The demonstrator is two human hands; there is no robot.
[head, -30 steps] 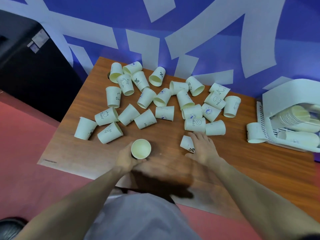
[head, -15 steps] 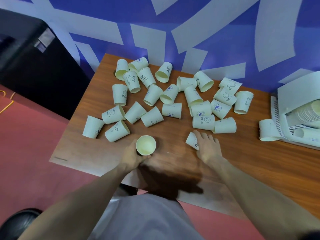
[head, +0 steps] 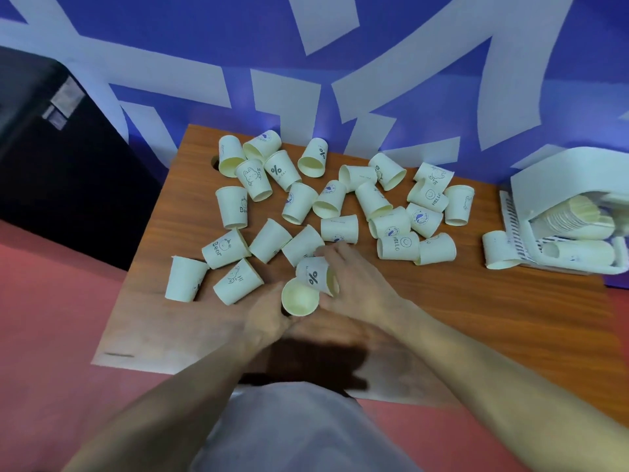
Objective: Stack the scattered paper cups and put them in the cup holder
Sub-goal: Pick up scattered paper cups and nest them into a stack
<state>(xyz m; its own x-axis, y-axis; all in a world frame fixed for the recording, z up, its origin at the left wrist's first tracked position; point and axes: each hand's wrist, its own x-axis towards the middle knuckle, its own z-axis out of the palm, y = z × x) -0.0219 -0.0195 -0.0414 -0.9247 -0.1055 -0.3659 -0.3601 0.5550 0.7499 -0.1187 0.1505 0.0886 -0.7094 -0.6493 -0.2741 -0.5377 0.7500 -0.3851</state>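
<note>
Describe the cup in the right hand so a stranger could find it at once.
Start at the near edge of the wooden table, where both hands meet. The right hand grips a paper cup tipped on its side, just above the open-mouthed cup in the left hand. It shows a bold percent sign and, unlike the loose cups behind it, is off the table in a grip.

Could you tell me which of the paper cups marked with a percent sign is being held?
The percent cup nearest the person, gripped by the right hand beside the left hand's cup; the other two lie untouched at the far edge.
</note>
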